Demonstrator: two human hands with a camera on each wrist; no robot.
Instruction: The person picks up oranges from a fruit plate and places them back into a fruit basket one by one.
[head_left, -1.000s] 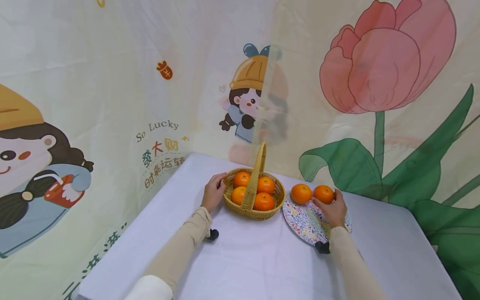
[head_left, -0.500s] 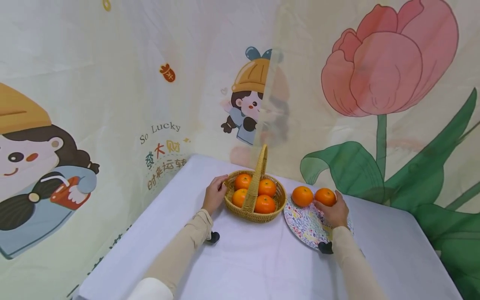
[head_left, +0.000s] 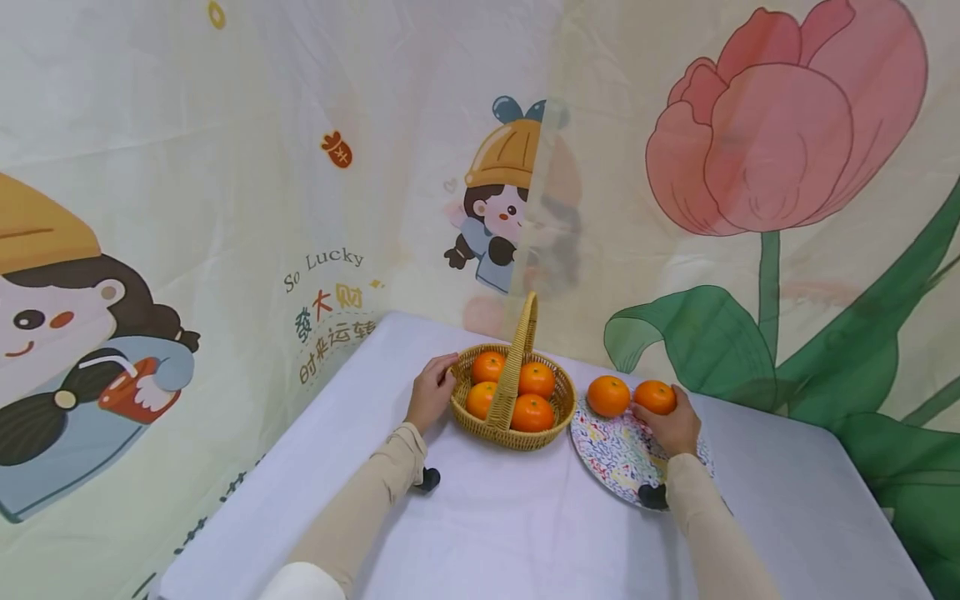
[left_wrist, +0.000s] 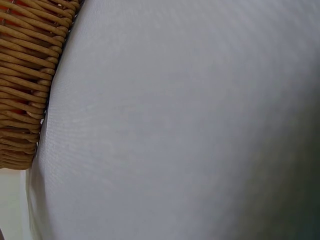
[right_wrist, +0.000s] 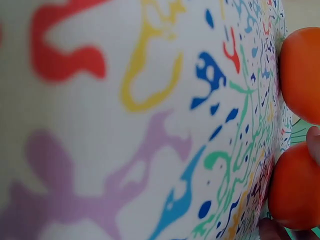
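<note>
A wicker basket (head_left: pixel 504 437) with an arched handle stands on the table and holds several oranges (head_left: pixel 532 413). My left hand (head_left: pixel 431 393) grips the basket's left rim with its fingertips. In the left wrist view, the woven side (left_wrist: pixel 25 90) of the basket shows at the upper left. On a colourfully patterned plate (head_left: pixel 611 454) to the right are two oranges. My right hand (head_left: pixel 675 422) holds the right-hand orange (head_left: pixel 655 397) between thumb and fingers, low over the plate. The other orange (head_left: pixel 608 396) sits just left of it, near the plate's far edge.
A white cloth (head_left: pixel 510 525) covers the table. Printed fabric walls rise behind it, one bearing a large tulip (head_left: pixel 780 150). The basket and plate stand side by side, with the basket handle (head_left: pixel 517 358) rising above the oranges.
The head view shifts slightly, moving the scene a little down and right. Both hands keep their places at the basket rim and on the orange.
</note>
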